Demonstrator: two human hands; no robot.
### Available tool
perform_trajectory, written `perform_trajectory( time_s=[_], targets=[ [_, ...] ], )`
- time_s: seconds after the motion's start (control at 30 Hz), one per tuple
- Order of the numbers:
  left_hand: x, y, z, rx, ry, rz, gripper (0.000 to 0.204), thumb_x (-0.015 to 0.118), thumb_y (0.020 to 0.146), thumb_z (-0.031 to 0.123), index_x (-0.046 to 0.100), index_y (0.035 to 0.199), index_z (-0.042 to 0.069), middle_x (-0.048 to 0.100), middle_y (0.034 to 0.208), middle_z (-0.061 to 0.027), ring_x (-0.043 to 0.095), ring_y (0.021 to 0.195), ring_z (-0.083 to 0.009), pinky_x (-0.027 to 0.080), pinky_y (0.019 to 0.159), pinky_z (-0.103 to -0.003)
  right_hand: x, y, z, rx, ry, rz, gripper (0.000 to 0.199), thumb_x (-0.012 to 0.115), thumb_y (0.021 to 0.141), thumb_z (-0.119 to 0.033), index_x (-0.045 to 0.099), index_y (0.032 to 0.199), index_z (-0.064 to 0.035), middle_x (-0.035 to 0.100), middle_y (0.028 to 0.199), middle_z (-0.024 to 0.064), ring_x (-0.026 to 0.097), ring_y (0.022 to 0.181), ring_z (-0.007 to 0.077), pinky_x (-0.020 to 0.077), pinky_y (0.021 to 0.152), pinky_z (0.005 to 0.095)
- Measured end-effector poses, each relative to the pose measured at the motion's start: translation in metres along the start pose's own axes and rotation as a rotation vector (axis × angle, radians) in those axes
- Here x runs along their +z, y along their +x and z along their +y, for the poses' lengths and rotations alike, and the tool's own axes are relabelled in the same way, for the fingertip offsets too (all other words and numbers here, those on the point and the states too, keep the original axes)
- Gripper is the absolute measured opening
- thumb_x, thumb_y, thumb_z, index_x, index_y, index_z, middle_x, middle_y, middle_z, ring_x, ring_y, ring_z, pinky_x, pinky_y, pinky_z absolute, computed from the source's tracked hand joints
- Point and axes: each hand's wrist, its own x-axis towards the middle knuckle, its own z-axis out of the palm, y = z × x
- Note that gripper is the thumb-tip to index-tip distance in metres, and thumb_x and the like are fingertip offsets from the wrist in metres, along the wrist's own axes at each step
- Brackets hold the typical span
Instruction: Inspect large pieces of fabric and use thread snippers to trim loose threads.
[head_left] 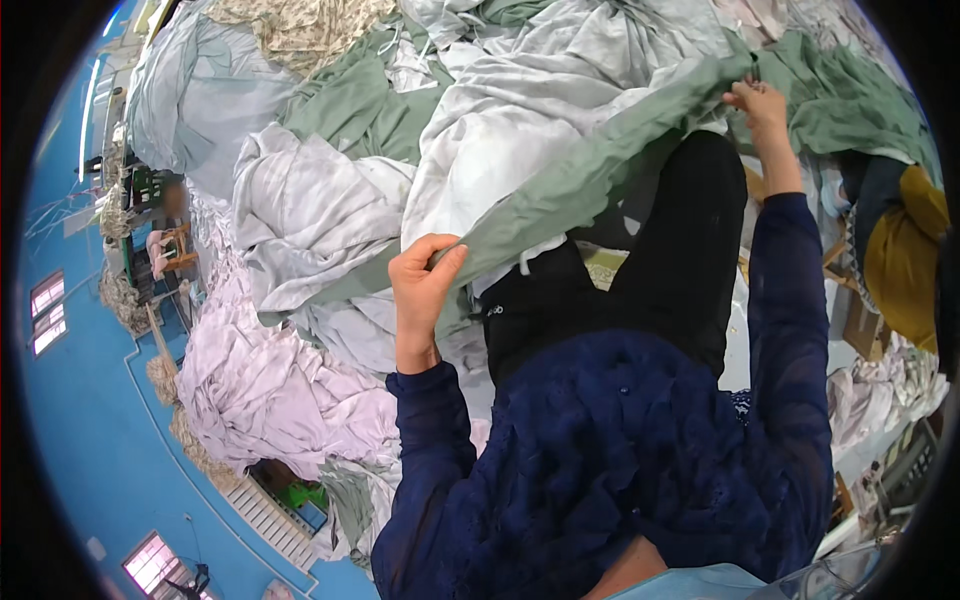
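A length of green cloth (575,178) is stretched in a slanting band across my lap, from lower left to upper right. My left hand (422,285) pinches its near edge between thumb and fingers. Farther out at the upper right, my right hand (760,108) has its fingers closed on the same edge. Beyond the band lies a crumpled heap of whitish cloth (510,130), with another whitish bundle (310,205) to the left of it. More green cloth (840,95) spreads past my right hand.
Lilac cloth (285,385) is piled at my left, and a patterned beige cloth (305,30) lies at the far side. Mustard cloth (905,265) hangs at the right. At the far left a wooden stool (178,250) stands near a blue surface (85,420).
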Motion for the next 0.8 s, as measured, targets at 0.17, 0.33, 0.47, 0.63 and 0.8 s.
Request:
perform_trajectory(
  time_s=[0.17,0.33,0.47,0.63,0.8],
  targets=[
    [-0.012,-0.017,-0.037,-0.091,0.039,0.181,0.009,0.072,0.084,0.002,0.071,0.092,-0.003,0.062,0.077,0.0039,0.052,0.069,-0.0038,0.039,0.065,-0.019,0.079,-0.11,0.019,-0.128,-0.1,-0.399,0.03,0.068,0.091,-0.022,0.067,0.114,-0.0028,0.064,0.082,-0.0028,0.052,0.063,0.0045,0.0379,0.056,0.0217],
    [-0.01,-0.022,-0.079,-0.142,-0.13,0.279,0.01,0.072,0.084,0.006,0.071,0.09,-0.003,0.064,0.078,0.0038,0.052,0.071,-0.0034,0.041,0.066,-0.02,0.149,-0.22,0.04,-0.12,0.03,-0.788,0.027,0.063,0.095,-0.016,0.066,0.118,-0.0023,0.066,0.094,-0.0028,0.053,0.075,0.0027,0.044,0.069,0.0203],
    [-0.012,-0.029,-0.119,-0.101,0.095,0.326,0.01,0.072,0.084,0.006,0.071,0.085,-0.003,0.068,0.075,-0.0013,0.057,0.068,-0.0093,0.045,0.066,-0.024,0.188,-0.243,0.052,-0.203,0.04,-0.779,0.026,0.063,0.094,-0.011,0.066,0.119,-0.0028,0.066,0.098,-0.0025,0.052,0.077,0.0024,0.0439,0.069,0.0203],
    [0.01,-0.006,-0.079,0.0,0.648,0.278,0.011,0.068,0.083,0.006,0.067,0.092,-0.002,0.067,0.085,-0.0141,0.063,0.079,-0.0291,0.048,0.075,-0.037,0.204,-0.25,0.065,-0.128,0.05,-0.772,0.028,0.069,0.088,-0.005,0.066,0.116,-0.0033,0.059,0.083,-0.0074,0.046,0.07,0.0004,0.0398,0.064,0.0179],
    [0.059,0.033,-0.018,0.304,0.486,0.215,0.017,0.067,0.085,0.012,0.062,0.096,0.0,0.064,0.093,-0.0157,0.059,0.094,-0.0354,0.046,0.082,-0.044,0.208,-0.256,0.061,-0.148,0.029,-0.685,0.027,0.072,0.083,-0.003,0.066,0.109,-0.0035,0.053,0.077,-0.0084,0.042,0.066,0.001,0.0371,0.06,0.0183]
  ],
)
